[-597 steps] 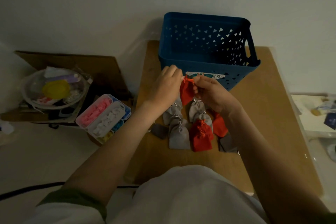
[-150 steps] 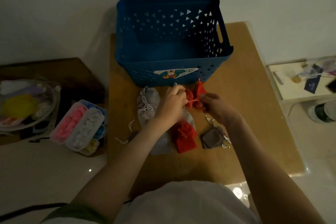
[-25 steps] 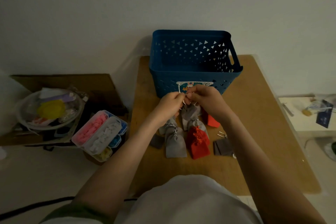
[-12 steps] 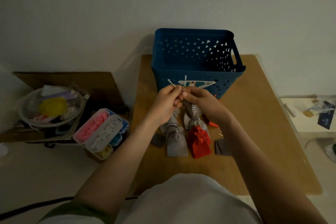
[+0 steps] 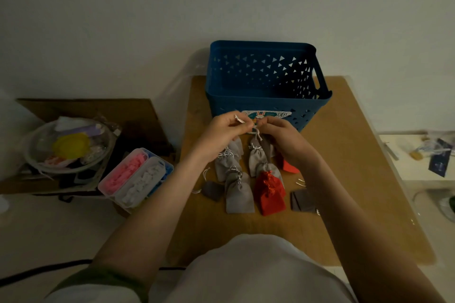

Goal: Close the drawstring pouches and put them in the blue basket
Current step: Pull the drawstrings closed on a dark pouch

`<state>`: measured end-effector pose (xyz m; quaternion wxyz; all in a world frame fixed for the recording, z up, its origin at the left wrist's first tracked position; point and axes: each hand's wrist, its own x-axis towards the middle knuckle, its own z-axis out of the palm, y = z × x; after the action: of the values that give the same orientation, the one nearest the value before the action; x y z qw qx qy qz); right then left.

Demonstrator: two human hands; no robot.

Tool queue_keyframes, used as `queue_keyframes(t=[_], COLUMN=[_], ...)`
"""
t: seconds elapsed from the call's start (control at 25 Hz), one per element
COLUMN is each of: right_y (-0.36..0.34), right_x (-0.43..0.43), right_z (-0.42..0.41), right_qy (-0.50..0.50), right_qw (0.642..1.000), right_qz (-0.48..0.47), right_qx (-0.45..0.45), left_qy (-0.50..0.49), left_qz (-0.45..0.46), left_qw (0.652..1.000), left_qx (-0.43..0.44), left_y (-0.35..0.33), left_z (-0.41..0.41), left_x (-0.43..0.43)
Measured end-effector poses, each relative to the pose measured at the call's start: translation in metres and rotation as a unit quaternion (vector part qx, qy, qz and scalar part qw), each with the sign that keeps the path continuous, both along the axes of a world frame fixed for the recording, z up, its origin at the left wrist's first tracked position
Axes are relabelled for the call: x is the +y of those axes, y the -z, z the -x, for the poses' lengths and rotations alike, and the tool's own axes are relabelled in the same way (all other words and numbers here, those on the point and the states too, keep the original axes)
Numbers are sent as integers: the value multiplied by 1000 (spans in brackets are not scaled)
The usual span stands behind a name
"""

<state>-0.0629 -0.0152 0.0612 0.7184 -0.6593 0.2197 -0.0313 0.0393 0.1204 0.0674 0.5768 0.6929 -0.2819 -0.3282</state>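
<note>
We hold both hands together just in front of the basket (image 5: 226, 106), level with the sticker on its near wall. The left hand (image 5: 222, 134) pinches a white cord (image 5: 239, 119) end between thumb and forefinger, and the right hand (image 5: 286, 139) pinches the same cord where it drops to the pouch (image 5: 265, 146), its other fingers curled. The pouch hangs just under the right hand, neck up, its long axis falling toward the desk (image 5: 357, 155) (in this dim light we cannot tell whether the neck is fully drawn). We judge the next move turns on this: the basket's open top lies beyond and above the hands, so the pouch must clear the near rim, and the right hand is nearer to carry it. On our side of the basket, other pouches (image 5: 240, 195) lie in rows on the desk, among them a red pouch (image 5: 269, 195). A pale wall stands behind the basket; to its left, off the desk, sit a bowl (image 5: 30, 155) and a box (image 5: 128, 202).
</note>
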Motion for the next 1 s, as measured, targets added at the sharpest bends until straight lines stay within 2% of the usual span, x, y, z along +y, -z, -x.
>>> queue_keyframes(t=[0.08,0.12,0.28,0.36,0.44,0.56,0.64,1.0], right_y=[0,0,4,6,7,7,7,15], right_x=[2,3,13,17,17,15,16,3], right_z=[0,-1,-4,-7,-8,-10,-11,-10], right_qy=[12,16,13,30,44,15,-9,-20], right_qw=[1000,999,995,994,996,997,994,999], right_qz=[23,39,98,107,70,-49,-80,-2], right_qx=[9,13,18,3,-19,-58,-76,-27], left_qy=[29,34,7,-20,-36,-40,-36,-38], left_qz=[-46,-81,-202,-210,-167,-78,-48,-22], left_qw=[996,986,889,841,817,808,807,841], left_qx=[-77,-142,-412,-498,-551,-583,-587,-539], left_y=[-3,-5,-7,-1,6,10,11,15], left_z=[-2,-2,4,10,14,14,10,5], left_x=[1,0,-12,-16,-14,-9,-6,2])
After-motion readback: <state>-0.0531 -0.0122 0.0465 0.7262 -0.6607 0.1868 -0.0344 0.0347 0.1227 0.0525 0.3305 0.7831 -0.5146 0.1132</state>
